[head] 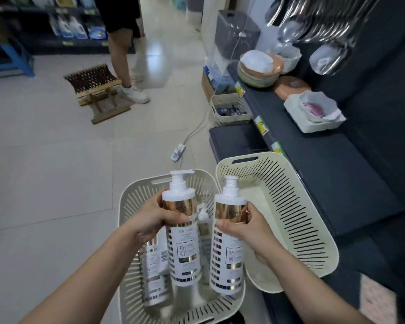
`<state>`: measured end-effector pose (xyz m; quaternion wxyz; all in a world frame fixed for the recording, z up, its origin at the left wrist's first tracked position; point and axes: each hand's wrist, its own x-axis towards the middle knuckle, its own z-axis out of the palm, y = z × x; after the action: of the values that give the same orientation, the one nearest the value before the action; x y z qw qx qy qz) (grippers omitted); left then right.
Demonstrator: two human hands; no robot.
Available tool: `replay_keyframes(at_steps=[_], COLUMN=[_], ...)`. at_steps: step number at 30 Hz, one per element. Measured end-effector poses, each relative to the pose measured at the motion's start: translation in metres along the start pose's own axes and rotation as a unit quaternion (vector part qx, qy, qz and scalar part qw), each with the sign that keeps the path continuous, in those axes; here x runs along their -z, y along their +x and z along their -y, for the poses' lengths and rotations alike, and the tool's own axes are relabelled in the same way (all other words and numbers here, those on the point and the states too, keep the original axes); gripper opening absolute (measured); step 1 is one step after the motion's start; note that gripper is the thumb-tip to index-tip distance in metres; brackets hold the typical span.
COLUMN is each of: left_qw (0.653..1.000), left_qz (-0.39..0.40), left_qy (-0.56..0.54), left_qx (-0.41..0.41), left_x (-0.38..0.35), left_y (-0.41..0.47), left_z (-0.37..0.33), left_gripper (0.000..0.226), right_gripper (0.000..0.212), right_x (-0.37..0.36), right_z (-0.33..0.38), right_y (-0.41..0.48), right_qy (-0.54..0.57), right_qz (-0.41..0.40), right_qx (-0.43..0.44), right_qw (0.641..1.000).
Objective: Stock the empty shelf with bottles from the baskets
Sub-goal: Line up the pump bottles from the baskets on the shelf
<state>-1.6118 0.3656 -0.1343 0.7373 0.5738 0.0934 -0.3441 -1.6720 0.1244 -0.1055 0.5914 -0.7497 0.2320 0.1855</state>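
Bottles (185, 251) over basket (124, 206), power strip (178, 152) beyond

1. The left bottle (185, 253), white with a pump top, a gold band and a squared label, is standing upright in the left grip (154, 218), which is wrapping around its gold band.
2. The right bottle (227, 260), of the same make, is standing upright just beside it, with the right grip (250, 228) closing on its gold band.
3. More bottles (153, 284) are lying on their sides under the left grip, inside a cream slotted basket (136, 197).
4. A second basket (290, 206) is sitting just right of the right grip, showing its bare floor.
5. The dark shelf (332, 174) is running along beyond the right grip.
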Motion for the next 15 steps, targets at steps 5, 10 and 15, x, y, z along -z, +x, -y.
replay_keyframes(at_steps=[5, 10, 15], left_qw=[0.998, 0.994, 0.99], left_qz=[0.046, 0.061, 0.037], left_qy=[-0.013, -0.048, -0.092], left_qx=[-0.045, -0.079, -0.096], left_x=[-0.038, -0.094, -0.163], left_y=[-0.002, -0.006, -0.012], left_z=[-0.03, -0.045, -0.053], left_gripper=[0.106, 0.099, 0.07], right_gripper=[0.057, 0.061, 0.059], right_x=[0.035, 0.071, 0.115], right_z=[0.015, 0.015, 0.013], right_y=[-0.026, -0.051, -0.089], right_qy=[0.056, 0.088, 0.123], right_qz=[-0.043, -0.089, -0.132], right_qx=[0.029, 0.054, 0.088], right_qw=[0.997, 0.991, 0.98])
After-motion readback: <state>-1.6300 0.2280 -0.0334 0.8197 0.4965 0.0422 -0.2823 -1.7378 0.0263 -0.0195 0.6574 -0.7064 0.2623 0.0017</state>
